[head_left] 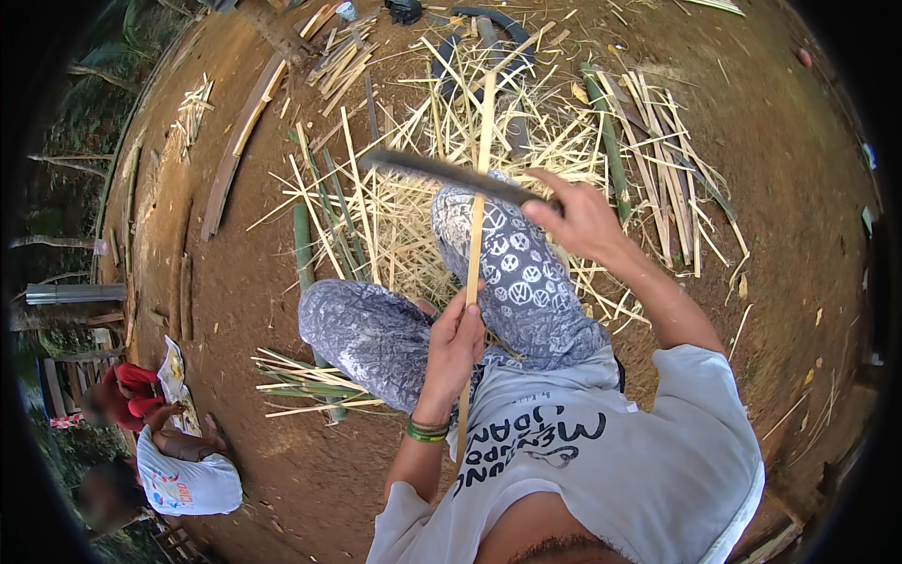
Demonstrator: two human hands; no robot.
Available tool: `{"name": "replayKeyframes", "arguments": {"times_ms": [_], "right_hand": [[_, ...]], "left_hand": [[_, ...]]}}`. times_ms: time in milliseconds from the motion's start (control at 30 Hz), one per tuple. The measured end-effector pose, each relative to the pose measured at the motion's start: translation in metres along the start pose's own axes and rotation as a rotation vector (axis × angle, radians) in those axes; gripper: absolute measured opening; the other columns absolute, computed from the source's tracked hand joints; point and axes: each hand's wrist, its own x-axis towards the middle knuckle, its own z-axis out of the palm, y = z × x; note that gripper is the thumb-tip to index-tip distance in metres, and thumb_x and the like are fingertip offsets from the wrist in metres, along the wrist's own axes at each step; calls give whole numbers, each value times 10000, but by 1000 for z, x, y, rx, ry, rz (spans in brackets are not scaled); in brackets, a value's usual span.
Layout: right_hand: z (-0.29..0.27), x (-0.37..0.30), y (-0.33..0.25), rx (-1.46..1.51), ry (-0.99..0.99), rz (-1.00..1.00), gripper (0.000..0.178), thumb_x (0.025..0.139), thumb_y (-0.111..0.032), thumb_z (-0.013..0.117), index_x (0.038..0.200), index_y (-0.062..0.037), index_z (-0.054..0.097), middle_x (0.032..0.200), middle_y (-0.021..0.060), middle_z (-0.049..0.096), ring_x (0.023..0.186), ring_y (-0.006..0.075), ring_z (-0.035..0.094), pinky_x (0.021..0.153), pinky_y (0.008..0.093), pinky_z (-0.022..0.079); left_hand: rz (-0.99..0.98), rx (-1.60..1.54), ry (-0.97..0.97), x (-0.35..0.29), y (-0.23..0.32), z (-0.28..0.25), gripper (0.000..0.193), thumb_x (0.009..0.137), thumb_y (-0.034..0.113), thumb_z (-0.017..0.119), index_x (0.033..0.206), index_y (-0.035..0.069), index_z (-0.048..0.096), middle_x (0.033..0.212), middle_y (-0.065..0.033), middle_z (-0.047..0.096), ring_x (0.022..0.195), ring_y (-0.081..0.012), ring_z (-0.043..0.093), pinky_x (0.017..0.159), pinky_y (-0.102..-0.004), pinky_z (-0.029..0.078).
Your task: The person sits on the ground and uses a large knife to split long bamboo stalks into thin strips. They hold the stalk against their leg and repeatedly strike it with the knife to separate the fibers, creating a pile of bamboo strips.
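My left hand [455,344] is closed around a long pale bamboo strip [475,249]. The strip stands nearly lengthwise before me, its lower end against my shirt and its far end over the pile of shavings. My right hand [581,220] grips a machete [437,172] by its handle, the forefinger stretched out. Its dark blade, slightly blurred, points left and crosses the strip above my raised knee. Whether the edge touches the strip I cannot tell. Both my knees, in grey patterned trousers [521,273], are bent beneath the hands.
A heap of bamboo strips and shavings [404,211] spreads ahead of my legs. Green bamboo poles [303,246] lie beside it, with dark rings [507,28] beyond. Split strips [665,179] lie on the right, a bundle [315,378] by my left knee. Two people [188,479] sit far left.
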Motion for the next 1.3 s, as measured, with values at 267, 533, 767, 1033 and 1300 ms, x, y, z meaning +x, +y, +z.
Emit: {"name": "replayKeyframes", "arguments": {"times_ms": [267,533,767,1033,1300], "right_hand": [[28,7,-29,-228,-20,-89,919,841,-769,556,1402,-41,532,541,174,584,531,383,647,502,521,488],[34,8,-19,-287,3,-137,914,844,-744,581,1421,-39,512,495,155,544,462,363,608,461,493,465],[39,0,-18,-217,29,-211,1002,830,-791,553,1387,40,499,484,152,532,448,351,601,445,482,459],[48,-4,-13,-288,31,-237,1060,789,-844,535,1501,-68,412,435,91,478,392,302,554,409,472,384],[44,11,9,-210,-5,36,865,943,-733,429,1455,-38,484,488,-32,429,379,124,380,353,329,296]], "left_hand": [[64,90,18,2,-7,5,404,1079,129,430,1471,39,462,656,95,331,524,4,293,453,-179,256],[44,102,31,-8,-8,1,384,1069,108,447,1439,32,514,674,99,362,554,3,321,481,-183,260],[-11,73,16,-30,-11,-7,391,1071,102,438,1451,33,496,656,101,339,539,3,296,473,-187,248],[-4,123,16,-51,-16,-13,385,1078,133,435,1448,38,484,645,95,318,522,-6,270,463,-191,234],[-113,79,46,-99,-35,-20,372,1068,109,456,1428,33,513,659,104,351,537,5,301,474,-180,240]]}}
